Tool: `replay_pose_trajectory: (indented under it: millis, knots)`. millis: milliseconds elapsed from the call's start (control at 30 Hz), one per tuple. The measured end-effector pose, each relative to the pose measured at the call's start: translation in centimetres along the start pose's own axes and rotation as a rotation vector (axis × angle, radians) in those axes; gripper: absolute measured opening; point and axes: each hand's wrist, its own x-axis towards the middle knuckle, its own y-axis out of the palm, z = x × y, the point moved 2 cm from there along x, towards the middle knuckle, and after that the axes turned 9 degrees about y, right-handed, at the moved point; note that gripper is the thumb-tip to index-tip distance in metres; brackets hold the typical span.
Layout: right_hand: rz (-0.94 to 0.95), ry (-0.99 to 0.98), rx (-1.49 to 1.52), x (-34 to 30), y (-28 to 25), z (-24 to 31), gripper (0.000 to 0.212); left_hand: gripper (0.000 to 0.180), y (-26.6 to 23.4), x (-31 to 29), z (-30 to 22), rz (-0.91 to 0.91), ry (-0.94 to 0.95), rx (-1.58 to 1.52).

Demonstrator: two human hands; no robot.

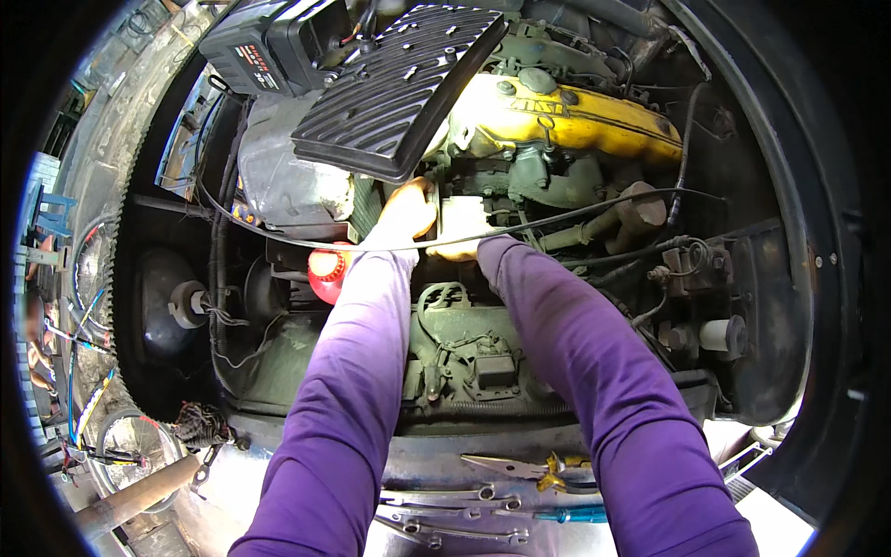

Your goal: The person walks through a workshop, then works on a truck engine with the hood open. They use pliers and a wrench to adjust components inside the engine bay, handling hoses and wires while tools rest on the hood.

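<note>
Both my arms, in purple sleeves, reach deep into an engine bay. My left hand [408, 213] is by the lower edge of a black ribbed panel [399, 88], next to the gap in front of the engine. Its fingertips are lost in glare and shadow. Close on its right, my right hand [457, 249] sits low beside a pale, brightly lit part [462, 215]; its fingers are mostly hidden. Behind the hands lies the engine's yellow valve cover [566, 116]. A thin black cable [548, 221] crosses in front of the hands.
A black battery [274, 51] stands at the upper left. A red round-capped container [327, 269] is beside my left wrist. Several wrenches [455, 512], yellow-handled pliers [548, 469] and a blue-handled tool [571, 514] lie on the front ledge. Bicycle wheels [139, 446] show at far left.
</note>
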Motion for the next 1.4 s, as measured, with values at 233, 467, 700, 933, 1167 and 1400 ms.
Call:
replay_pose_trajectory:
  millis: [233,467,700,933,1167,1400]
  knots:
    - [0.127,-0.139,-0.030,-14.0,-8.9,-1.9,0.044,0.045,0.5,1.3,1.1,-0.135,-0.028,0.036]
    - [-0.327,-0.175,0.328,-36.0,-13.6,-2.1,0.019,0.041,2.0,2.2,2.6,-0.167,-0.033,-0.156]
    - [-0.116,0.045,0.267,-47.7,-7.6,1.3,0.022,0.056,3.1,2.8,3.1,-0.219,0.016,-0.142]
    - [-0.186,0.050,0.031,-51.4,-4.5,3.5,0.026,0.057,3.1,2.9,2.9,-0.215,-0.026,-0.160]
    - [-0.182,-0.030,0.084,-51.1,-3.4,6.3,0.034,0.060,3.0,2.9,3.1,-0.172,-0.036,-0.225]
    - [-0.296,0.271,-0.188,-47.3,-7.2,0.3,0.061,0.062,3.0,2.7,3.0,-0.198,-0.100,-0.239]
